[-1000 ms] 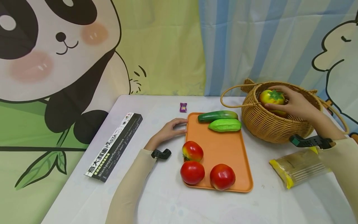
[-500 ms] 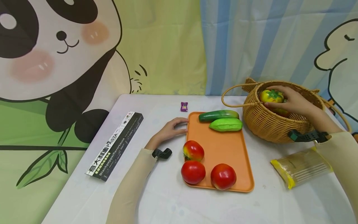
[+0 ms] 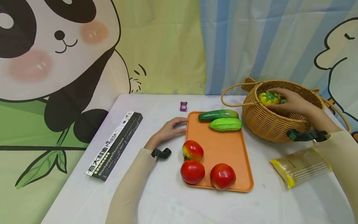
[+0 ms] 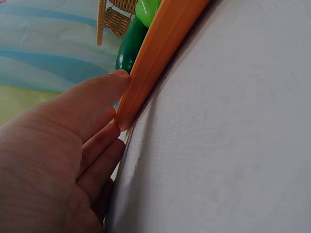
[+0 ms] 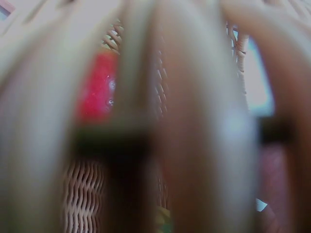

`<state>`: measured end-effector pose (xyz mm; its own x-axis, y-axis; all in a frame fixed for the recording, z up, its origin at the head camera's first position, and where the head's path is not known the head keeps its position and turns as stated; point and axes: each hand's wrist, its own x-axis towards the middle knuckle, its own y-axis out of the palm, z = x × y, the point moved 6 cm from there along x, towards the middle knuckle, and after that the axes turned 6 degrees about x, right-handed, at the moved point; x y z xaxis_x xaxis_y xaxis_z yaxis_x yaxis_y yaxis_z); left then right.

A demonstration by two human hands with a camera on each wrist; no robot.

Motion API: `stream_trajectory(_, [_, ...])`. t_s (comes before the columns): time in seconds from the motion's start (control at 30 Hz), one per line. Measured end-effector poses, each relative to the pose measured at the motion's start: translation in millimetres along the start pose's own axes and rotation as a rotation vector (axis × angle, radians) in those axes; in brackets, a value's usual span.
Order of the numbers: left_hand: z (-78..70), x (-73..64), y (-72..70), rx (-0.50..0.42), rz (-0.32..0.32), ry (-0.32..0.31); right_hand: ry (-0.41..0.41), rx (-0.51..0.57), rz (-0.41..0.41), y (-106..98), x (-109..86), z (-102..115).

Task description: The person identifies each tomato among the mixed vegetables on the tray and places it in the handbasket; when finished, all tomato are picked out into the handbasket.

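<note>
Inside the wicker basket (image 3: 275,126), my right hand (image 3: 292,101) grips a yellow tomato (image 3: 269,97) with a green leafy top. Blurred wicker strands fill most of the right wrist view, and a red patch shows between them. My left hand (image 3: 169,129) rests at the left edge of the orange tray (image 3: 218,143). In the left wrist view, its thumb and fingertips touch the tray's side near a corner. A cucumber (image 3: 218,115) and a light green ridged vegetable (image 3: 225,124) lie at the tray's far end. A red-yellow tomato (image 3: 193,150) and two red tomatoes (image 3: 222,176) sit toward its near end.
A black and white pasta box (image 3: 114,146) lies on the left of the table. Beyond the tray is a small purple wrapped candy (image 3: 183,106). A yellow-ended noodle packet (image 3: 300,166) lies below my right forearm. The basket's handle loop (image 3: 223,96) sticks out leftward.
My right hand has sunk slightly into the basket with the yellow tomato, which now sits a little lower behind the rim. My left hand has stayed at the tray's edge.
</note>
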<state>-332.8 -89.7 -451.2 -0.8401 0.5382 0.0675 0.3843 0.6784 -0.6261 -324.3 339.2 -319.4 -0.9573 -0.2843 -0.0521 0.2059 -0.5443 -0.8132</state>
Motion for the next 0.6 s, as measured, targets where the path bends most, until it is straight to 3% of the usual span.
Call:
stream_trajectory(0.2, [0.1, -0.1, -0.3, 0.008, -0.002, 0.003, -0.02, 0.056, -0.006, 1.2, 0.0, 1.3])
stream_trajectory(0.6, [1.3, 0.5, 0.1, 0.005, 0.001, 0.001, -0.033, 0.063, -0.013, 1.9, -1.5, 4.1])
